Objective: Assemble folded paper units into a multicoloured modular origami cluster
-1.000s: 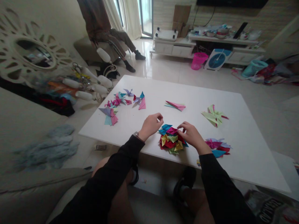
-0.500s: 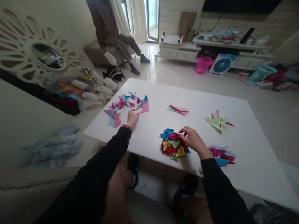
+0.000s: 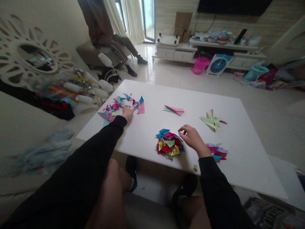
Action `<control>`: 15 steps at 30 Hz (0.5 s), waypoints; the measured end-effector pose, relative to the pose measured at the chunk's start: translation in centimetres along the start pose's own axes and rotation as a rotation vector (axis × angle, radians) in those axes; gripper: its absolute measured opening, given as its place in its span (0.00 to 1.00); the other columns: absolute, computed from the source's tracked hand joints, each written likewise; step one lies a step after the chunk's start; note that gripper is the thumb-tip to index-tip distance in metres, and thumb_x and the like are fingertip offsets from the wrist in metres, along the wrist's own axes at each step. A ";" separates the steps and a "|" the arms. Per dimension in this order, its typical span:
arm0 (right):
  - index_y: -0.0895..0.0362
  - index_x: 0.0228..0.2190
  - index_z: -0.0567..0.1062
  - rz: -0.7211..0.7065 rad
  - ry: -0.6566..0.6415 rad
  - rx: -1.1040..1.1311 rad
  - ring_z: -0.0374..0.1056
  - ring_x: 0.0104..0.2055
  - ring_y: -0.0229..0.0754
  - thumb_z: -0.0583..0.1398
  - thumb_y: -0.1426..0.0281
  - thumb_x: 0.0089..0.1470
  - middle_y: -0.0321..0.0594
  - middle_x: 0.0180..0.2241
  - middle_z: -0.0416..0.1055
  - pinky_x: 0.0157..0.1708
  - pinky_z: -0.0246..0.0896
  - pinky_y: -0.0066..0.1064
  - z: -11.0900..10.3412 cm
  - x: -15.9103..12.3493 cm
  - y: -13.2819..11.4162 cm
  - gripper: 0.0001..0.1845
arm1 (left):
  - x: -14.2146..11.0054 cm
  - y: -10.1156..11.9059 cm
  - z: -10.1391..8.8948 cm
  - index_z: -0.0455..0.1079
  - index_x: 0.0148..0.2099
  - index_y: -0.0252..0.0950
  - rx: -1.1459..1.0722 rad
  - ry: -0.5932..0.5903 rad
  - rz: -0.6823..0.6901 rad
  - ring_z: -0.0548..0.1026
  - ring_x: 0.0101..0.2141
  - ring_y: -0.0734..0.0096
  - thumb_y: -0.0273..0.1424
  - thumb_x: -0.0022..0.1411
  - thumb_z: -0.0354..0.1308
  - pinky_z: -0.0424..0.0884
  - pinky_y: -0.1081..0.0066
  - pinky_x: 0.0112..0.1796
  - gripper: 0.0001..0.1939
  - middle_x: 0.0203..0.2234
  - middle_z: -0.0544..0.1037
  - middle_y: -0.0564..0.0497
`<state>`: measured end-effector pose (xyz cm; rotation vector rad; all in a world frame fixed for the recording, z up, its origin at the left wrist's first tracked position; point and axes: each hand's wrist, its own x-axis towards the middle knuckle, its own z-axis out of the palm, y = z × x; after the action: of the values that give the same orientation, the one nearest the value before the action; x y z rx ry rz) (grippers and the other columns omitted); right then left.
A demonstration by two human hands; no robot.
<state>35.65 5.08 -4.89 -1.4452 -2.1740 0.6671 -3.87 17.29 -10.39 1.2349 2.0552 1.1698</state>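
My left hand (image 3: 128, 113) reaches over the table's left side, fingers apart, beside a cluster of folded paper cranes (image 3: 116, 104) in magenta, teal and lilac. Just right of it lies a pink folded paper piece (image 3: 141, 108); whether the fingertips touch any paper is hard to see. My right hand (image 3: 191, 136) hovers with loosely bent fingers and nothing in them. It is just right of a heap of folded paper pieces (image 3: 170, 143) in red, gold, green and blue. Under my right wrist is another small pile of folded papers (image 3: 218, 152).
On the white table (image 3: 152, 95) lie a flat stack of folded papers (image 3: 173, 110) and light green folded papers (image 3: 213, 121). A lamp with white shades (image 3: 98, 92) stands by the left edge. Beyond, a person (image 3: 107, 41) sits on a sofa.
My left hand has moved forward, closer to the cranes. My right hand has drawn away from the colourful heap, a little to its right. The camera view has shifted slightly.
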 end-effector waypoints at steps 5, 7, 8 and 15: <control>0.56 0.32 0.78 -0.014 0.043 0.011 0.71 0.31 0.39 0.59 0.73 0.57 0.40 0.35 0.74 0.37 0.64 0.32 -0.4 -0.3 0.7 0.07 | -3.2 2.7 -0.8 0.71 0.42 0.30 0.027 -0.004 -0.030 0.67 0.55 0.56 0.25 0.55 0.59 0.61 0.61 0.60 0.10 0.51 0.66 0.39; 0.56 0.32 0.78 -0.019 0.080 0.022 0.70 0.30 0.39 0.59 0.72 0.57 0.40 0.34 0.74 0.37 0.64 0.33 -0.5 -0.3 0.7 0.06 | -6.6 4.9 -0.7 0.74 0.43 0.31 -0.019 -0.094 0.066 0.69 0.53 0.60 0.25 0.56 0.57 0.64 0.63 0.59 0.12 0.52 0.67 0.41; 0.56 0.32 0.78 -0.022 0.109 0.040 0.70 0.30 0.39 0.59 0.71 0.57 0.40 0.34 0.75 0.36 0.65 0.33 -0.5 -0.3 0.6 0.06 | -8.6 6.2 -0.5 0.75 0.43 0.31 -0.066 -0.177 0.117 0.71 0.51 0.61 0.26 0.57 0.57 0.68 0.63 0.56 0.12 0.51 0.69 0.43; 0.53 0.53 0.73 -0.066 0.175 0.318 0.75 0.39 0.42 0.64 0.65 0.57 0.46 0.51 0.73 0.34 0.72 0.34 -0.2 -0.6 -1.0 0.22 | -20.1 12.3 3.8 0.82 0.42 0.36 -0.402 -0.797 0.334 0.78 0.43 0.66 0.25 0.59 0.56 0.75 0.67 0.46 0.13 0.46 0.77 0.45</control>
<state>35.31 4.20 -4.15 -1.2130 -1.8743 0.7895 14.50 4.18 -2.54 1.5345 1.0105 0.9344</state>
